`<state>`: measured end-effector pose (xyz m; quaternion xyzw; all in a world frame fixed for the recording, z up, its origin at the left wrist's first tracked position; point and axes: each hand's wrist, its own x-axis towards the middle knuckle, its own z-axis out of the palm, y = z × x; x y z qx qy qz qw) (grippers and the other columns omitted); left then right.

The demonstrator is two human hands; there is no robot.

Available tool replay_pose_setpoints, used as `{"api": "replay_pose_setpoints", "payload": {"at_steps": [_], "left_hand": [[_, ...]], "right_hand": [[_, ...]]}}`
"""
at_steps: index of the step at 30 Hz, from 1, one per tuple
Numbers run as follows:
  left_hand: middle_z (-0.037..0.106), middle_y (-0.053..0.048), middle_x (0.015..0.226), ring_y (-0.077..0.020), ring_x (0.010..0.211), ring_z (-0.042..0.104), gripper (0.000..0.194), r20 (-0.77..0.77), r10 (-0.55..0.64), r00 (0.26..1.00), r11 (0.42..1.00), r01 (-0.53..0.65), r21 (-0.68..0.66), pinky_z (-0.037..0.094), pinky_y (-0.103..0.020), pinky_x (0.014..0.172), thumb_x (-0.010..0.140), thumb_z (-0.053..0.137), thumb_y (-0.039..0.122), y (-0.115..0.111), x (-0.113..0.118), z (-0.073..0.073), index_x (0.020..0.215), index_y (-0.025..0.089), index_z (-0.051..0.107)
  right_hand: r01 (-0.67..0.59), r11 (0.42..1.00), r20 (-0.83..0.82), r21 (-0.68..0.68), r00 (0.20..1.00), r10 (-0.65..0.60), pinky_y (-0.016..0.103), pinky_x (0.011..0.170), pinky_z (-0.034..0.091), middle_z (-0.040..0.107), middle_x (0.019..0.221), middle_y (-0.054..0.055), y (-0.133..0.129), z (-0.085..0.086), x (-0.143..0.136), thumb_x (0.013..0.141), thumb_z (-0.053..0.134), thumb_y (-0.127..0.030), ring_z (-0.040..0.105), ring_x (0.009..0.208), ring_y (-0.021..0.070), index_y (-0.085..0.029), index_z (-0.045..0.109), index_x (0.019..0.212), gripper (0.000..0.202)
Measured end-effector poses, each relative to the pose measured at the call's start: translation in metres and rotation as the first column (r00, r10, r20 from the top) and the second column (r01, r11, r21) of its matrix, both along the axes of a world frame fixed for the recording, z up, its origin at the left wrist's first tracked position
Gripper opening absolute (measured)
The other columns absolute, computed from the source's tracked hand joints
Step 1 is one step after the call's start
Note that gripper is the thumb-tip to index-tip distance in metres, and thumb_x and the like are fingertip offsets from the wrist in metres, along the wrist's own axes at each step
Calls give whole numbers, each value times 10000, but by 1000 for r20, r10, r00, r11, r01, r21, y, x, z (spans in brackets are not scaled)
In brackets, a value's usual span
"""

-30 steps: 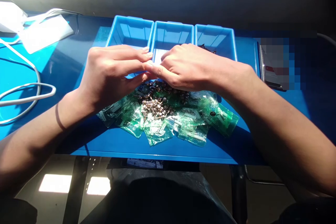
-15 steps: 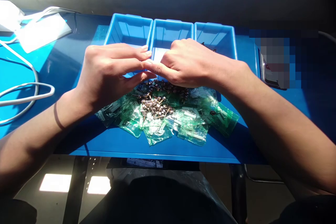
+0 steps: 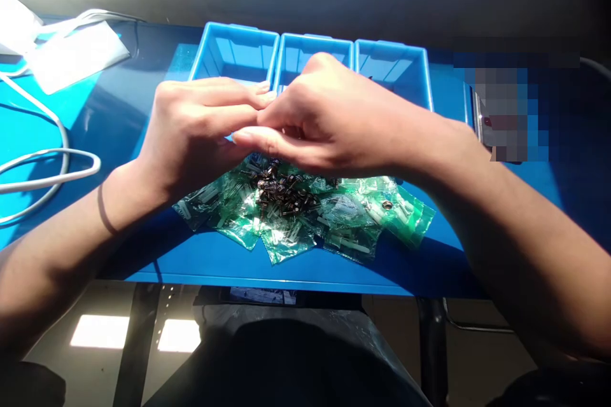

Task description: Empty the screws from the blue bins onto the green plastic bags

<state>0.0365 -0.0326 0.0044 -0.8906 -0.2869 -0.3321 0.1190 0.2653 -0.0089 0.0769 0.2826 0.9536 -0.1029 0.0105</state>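
My left hand (image 3: 188, 124) and my right hand (image 3: 334, 124) meet above the bench, in front of the blue bins. The left fingers are pressed together, with the thumb under them. My right hand is closed, its thumb laid against the left fingertips. Anything between the fingers is hidden. Below them lies a heap of small metal screw-like fittings (image 3: 286, 196), dark in my right hand's shadow. It rests on several green-tinted plastic bags (image 3: 286, 248) with white plastic pieces inside.
Three blue bins stand in a row behind my hands: left (image 3: 233, 54), middle (image 3: 317, 44) and right (image 3: 396, 54). White cables (image 3: 67, 152) and a white sheet (image 3: 79, 57) lie at the left. A dark device (image 3: 477, 117), partly pixelated, sits on the right.
My right hand has rolled and moved slightly toward me. Its thumb now reaches farther left, under the left fingertips. The heap has fallen into shadow. My left hand is almost unmoved.
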Motion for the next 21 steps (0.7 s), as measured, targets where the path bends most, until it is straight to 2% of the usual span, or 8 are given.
{"api": "replay_pose_setpoints", "payload": {"at_steps": [3,6,8,10,12,15,18,21], "left_hand": [[879,-16,1223,-222,1217,869,147,-3,-8,1000,1000,8,11,729,-259,999,1148,711,281,-1,2,1,1091,183,804],[879,-13,1187,-227,1116,886,93,-18,12,1000,1000,-12,-12,743,-299,914,1120,757,271,-1,3,2,1107,190,801],[877,-11,1197,-243,1114,887,86,-30,4,1000,1000,-4,-11,762,-346,898,1107,770,269,0,2,2,1088,188,792],[877,-29,1228,-268,1147,885,72,-33,-14,999,1000,14,4,779,-389,911,1083,799,252,1,0,1,1092,181,792],[873,-44,1266,-285,1183,880,94,-28,-18,999,1000,18,13,788,-419,937,1066,818,232,1,-1,0,1146,184,801],[863,-51,1312,-290,1208,874,140,-32,-3,999,1000,3,-17,791,-439,957,1068,823,236,1,-3,-1,1203,203,807],[864,-56,1310,-294,1190,879,148,-30,-7,1000,1000,6,-22,793,-440,929,1061,842,256,1,-4,-1,1196,207,804],[864,-47,1312,-288,1204,876,182,-21,-5,1000,1000,5,-10,791,-435,945,1048,858,242,2,-4,-2,1217,217,797]], "right_hand": [[-11,1000,13,20,1000,11,359,712,318,604,841,23,-5,4,-3,1247,449,-547,525,801,187,-211,781,1005,531],[103,989,11,104,994,-105,382,756,357,657,839,46,-1,6,2,1229,455,-514,616,860,233,-254,804,1086,458],[192,961,41,201,978,-204,411,755,329,672,818,76,5,5,8,1227,403,-503,649,870,269,-247,822,1105,506],[216,946,106,242,963,-247,429,740,295,686,814,112,10,1,13,1225,353,-531,672,872,298,-213,837,1117,589],[178,963,191,200,957,-217,440,739,306,692,805,127,12,-5,16,1221,305,-578,688,873,293,-199,845,1101,671],[167,982,257,92,948,-186,428,760,357,633,717,87,11,-11,16,1228,192,-593,676,850,235,-243,844,1060,759],[186,982,219,-18,960,-177,397,762,376,574,664,43,10,-12,15,1242,205,-583,633,793,214,-236,818,1003,744],[163,981,142,-107,979,-147,373,797,402,643,738,42,13,-9,13,1246,300,-544,610,780,211,-193,776,972,652]]}}
